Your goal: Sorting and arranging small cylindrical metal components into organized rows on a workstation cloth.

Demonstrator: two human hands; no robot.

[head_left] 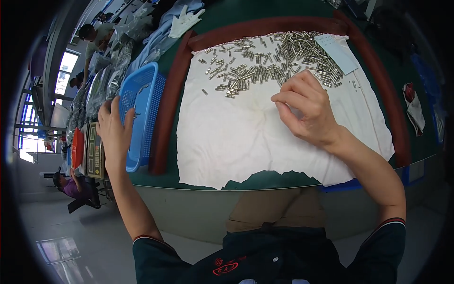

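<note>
Over the near side of a blue plastic basket (154, 90), my left hand (115, 130) has its thumb and fingers apart. Right beside its thumb is a small metal pin (135, 115); whether it is touching I cannot tell. A few more metal pieces lie farther back in the basket. My right hand (307, 110) is closed in a pinch above a white cloth (227, 137), just in front of many small silvery cylindrical metal parts (257, 73). Whatever those fingers hold, if anything, is hidden. The parts are heaped thickest at the cloth's back right.
Dark red padded strips (163, 128) border the cloth on the left, back and right. A pale blue card (336, 53) lies on the pile's right edge. A white glove (186, 22) rests beyond the basket. At far left stand a scale-like box (94, 154) and bagged goods; people work there.
</note>
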